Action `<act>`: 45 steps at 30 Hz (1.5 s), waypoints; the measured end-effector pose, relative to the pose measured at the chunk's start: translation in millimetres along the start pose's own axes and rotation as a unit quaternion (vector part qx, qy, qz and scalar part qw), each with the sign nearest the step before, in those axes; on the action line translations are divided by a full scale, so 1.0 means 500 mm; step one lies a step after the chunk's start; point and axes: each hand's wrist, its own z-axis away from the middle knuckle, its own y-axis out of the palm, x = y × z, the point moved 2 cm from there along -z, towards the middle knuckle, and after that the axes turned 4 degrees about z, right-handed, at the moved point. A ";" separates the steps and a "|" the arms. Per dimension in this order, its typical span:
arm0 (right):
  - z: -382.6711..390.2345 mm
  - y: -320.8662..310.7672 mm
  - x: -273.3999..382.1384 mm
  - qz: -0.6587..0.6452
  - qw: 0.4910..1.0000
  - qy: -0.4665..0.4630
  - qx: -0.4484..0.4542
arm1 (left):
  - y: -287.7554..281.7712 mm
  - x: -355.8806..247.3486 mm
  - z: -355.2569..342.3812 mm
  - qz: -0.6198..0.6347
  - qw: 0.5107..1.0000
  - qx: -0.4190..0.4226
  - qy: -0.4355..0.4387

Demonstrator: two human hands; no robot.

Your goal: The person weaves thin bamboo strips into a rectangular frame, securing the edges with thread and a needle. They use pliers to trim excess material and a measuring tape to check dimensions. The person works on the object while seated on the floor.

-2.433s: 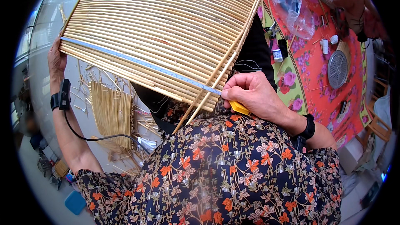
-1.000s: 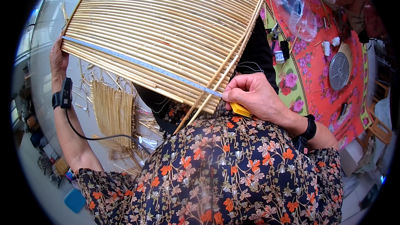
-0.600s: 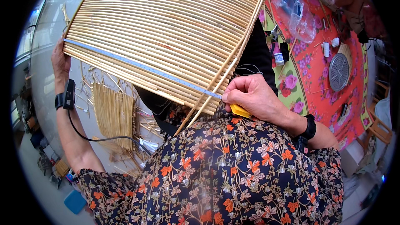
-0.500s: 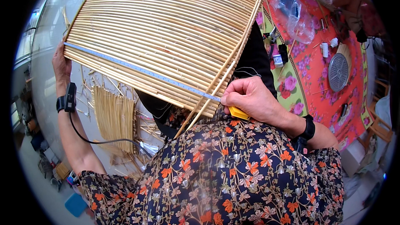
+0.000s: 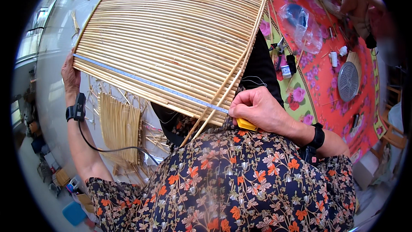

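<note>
A large mat of straw-coloured reed stalks (image 5: 171,38), tied side by side, leans across my lap. Along its near part runs the pale blade of a tape measure (image 5: 150,80), stretched from the left edge to the right. My left hand (image 5: 71,76) grips the mat's left edge at the tape's end; its fingers are partly hidden behind the mat. At the right edge, my right hand (image 5: 259,111) pinches the blade between thumb and forefinger, with the yellow tape case (image 5: 246,124) under its palm. Two crossed stalks (image 5: 214,109) lie over the right edge and the blade.
Below the mat at left stands a smaller reed panel (image 5: 120,126) among loose stalks. On the right, a red flowered cloth (image 5: 317,90) bears a round perforated metal disc (image 5: 348,80), white thread spools (image 5: 334,59), pliers (image 5: 280,51) and a plastic bag (image 5: 307,30). Another person's hand (image 5: 356,2) is beyond.
The mat, the tape and both my hands appear slightly lower in the picture, with the left hand a little further right. Both hands keep their hold.
</note>
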 end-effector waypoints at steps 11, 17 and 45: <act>-0.011 0.002 0.011 -0.033 0.999 -0.008 -0.018 | -0.024 0.003 0.017 0.003 1.000 -0.015 -0.007; -0.012 0.003 0.021 -0.025 1.000 -0.001 -0.015 | -0.020 0.001 0.016 -0.005 1.000 -0.023 -0.011; 0.003 0.018 0.017 -0.001 1.000 -0.022 -0.010 | -0.019 -0.001 0.025 -0.019 1.000 0.003 -0.004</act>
